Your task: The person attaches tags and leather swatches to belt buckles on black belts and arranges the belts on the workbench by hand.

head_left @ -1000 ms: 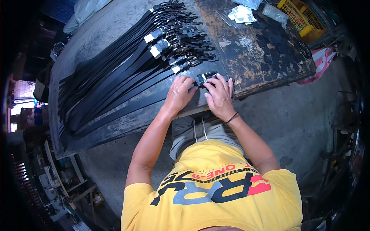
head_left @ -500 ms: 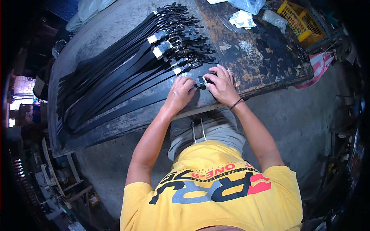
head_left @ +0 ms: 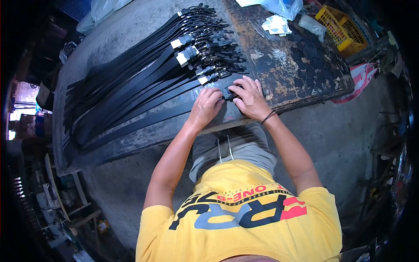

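- Black strap [head_left: 157, 116] lies flat on the counter [head_left: 113, 39], near the person's side; from my end, its length looks roughly parallel to the counter's near edge.
- I have a pile of straps [head_left: 131, 78] just beyond it, fanned the same general way, hardware ends gathered at the right.
- The long axis of my strap runs from both hands out to the left and a little toward the person; its far end merges with the other straps, so I can't pick it out.
- The left hand [head_left: 206, 105] is nearer that long run: fingers curled, thumb brought in, holding the strap close to its right-hand end.
- The right hand [head_left: 250, 100] sits across from it, fingers arched and part-spread over the hardware; I cannot tell how firmly it grips, if at all.
- The dark buckle [head_left: 227, 93] is between the two hands, just right of the left fingertips, partly covered.
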The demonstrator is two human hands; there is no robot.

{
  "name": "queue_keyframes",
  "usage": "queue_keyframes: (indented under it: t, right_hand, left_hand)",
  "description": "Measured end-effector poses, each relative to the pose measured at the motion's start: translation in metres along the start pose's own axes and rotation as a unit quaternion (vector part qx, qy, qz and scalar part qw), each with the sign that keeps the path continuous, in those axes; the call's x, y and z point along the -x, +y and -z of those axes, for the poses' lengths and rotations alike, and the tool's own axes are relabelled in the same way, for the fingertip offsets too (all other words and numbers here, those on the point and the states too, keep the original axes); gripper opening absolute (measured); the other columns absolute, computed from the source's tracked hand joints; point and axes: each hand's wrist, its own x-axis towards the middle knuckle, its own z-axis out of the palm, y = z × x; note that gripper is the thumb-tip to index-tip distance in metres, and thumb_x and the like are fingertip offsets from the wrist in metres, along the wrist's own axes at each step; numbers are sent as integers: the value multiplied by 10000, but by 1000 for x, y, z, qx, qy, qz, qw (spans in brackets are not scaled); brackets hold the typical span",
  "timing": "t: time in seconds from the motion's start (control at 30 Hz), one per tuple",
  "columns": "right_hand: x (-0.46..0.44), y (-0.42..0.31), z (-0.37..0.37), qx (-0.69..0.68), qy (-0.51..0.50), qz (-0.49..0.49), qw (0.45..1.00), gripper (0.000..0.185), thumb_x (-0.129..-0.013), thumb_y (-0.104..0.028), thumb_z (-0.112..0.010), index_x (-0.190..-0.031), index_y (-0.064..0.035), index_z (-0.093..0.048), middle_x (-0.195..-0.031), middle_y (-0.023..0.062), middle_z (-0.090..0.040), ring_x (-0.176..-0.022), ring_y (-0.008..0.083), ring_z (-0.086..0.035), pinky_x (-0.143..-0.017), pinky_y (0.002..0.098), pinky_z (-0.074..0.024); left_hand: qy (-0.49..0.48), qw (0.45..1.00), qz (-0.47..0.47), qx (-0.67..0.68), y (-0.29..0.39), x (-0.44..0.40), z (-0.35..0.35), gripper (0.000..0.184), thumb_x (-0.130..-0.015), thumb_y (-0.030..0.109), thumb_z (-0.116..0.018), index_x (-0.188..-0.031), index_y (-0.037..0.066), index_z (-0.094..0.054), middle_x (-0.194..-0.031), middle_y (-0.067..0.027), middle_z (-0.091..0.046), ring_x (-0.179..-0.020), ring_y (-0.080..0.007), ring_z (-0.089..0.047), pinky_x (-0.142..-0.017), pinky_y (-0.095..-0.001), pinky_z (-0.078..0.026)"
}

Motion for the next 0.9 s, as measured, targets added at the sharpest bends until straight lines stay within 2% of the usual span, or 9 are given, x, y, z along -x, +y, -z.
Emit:
queue_keyframes:
  t: [0.07, 0.2, 0.37, 0.47, 0.53, 0.63, 0.7, 0.77, 0.9]
  right_hand:
    - [-1, 9, 12, -26, -20, 16, 999, 498, -771, -212, -657, -1250, -122, -556, -1286, 101, -487, -1297, 336, -363, -1085, 514, -231]
    - [-1, 28, 25, 18, -32, 18, 999, 600, -745, -267, -708, -1298, -131, -518, -1286, 110, -496, -1300, 334, -359, -1082, 489, -242]
    - [-12, 35, 25, 38, -66, 79, 994, 591, -733, -265, -726, -1263, -92, -531, -1237, 114, -529, -1251, 325, -413, -1051, 484, -292]
    - [-25, 29, 41, -19, -98, 114, 988, 534, -736, -236, -725, -1205, -58, -543, -1179, 131, -547, -1122, 331, -514, -958, 429, -406]
    - [-34, 20, 63, -22, -114, 138, 984, 491, -751, -206, -710, -1179, -38, -538, -1152, 151, -543, -1061, 351, -538, -902, 420, -442]
    - [-53, 7, 118, 13, -112, 130, 985, 484, -758, -116, -682, -1206, -22, -522, -1159, 169, -535, -1061, 362, -535, -886, 413, -448]
    - [-64, 19, 156, 64, -98, 100, 988, 479, -777, -85, -649, -1231, -24, -509, -1202, 187, -521, -1112, 374, -518, -928, 411, -434]
    - [-66, 53, 192, 114, -80, 57, 989, 458, -832, -54, -579, -1279, -20, -483, -1275, 190, -495, -1194, 356, -482, -993, 392, -392]
    - [-55, 138, 253, 205, -36, 2, 978, 493, -856, -39, -552, -1334, -19, -434, -1329, 186, -465, -1258, 339, -430, -1047, 395, -335]
  left_hand:
    - [12, 1000, -9, -1, -1, 1, 0, 237, -722, 60, -724, -936, 24, -627, -1027, -114, -627, -969, -312, -580, -835, -389, -474]
    - [-1, 1000, 24, 5, -2, 6, 5, 256, -716, 66, -732, -945, 28, -624, -1043, -116, -626, -981, -314, -582, -844, -391, -476]
    - [-36, 999, 30, 0, -10, 4, 2, 318, -698, 93, -752, -983, 38, -621, -1051, -121, -627, -989, -319, -581, -851, -394, -474]
    - [-40, 999, 24, -1, -1, -5, 16, 539, -679, 151, -781, -1169, 75, -568, -1095, -141, -615, -1006, -328, -579, -853, -404, -469]
    - [-47, 998, 37, -35, -5, -7, 23, 651, -686, 163, -773, -1268, 99, -489, -1030, -118, -586, -944, -323, -582, -801, -402, -476]
    - [-108, 988, 71, -80, -21, 6, 61, 683, -697, 153, -765, -1307, 121, -462, -907, -85, -562, -831, -299, -592, -720, -398, -492]
    - [-87, 986, 81, -113, -37, 21, 104, 655, -702, 208, -769, -1289, 135, -488, -866, -71, -556, -775, -277, -599, -677, -385, -497]
    - [-132, 975, 114, -141, -51, 43, 160, 616, -728, 292, -750, -1270, 150, -493, -858, -65, -555, -769, -272, -611, -680, -379, -506]
    - [-132, 959, 128, -214, -80, 97, 286, 580, -734, 457, -704, -1210, 152, -572, -756, -54, -549, -693, -250, -590, -638, -359, -495]
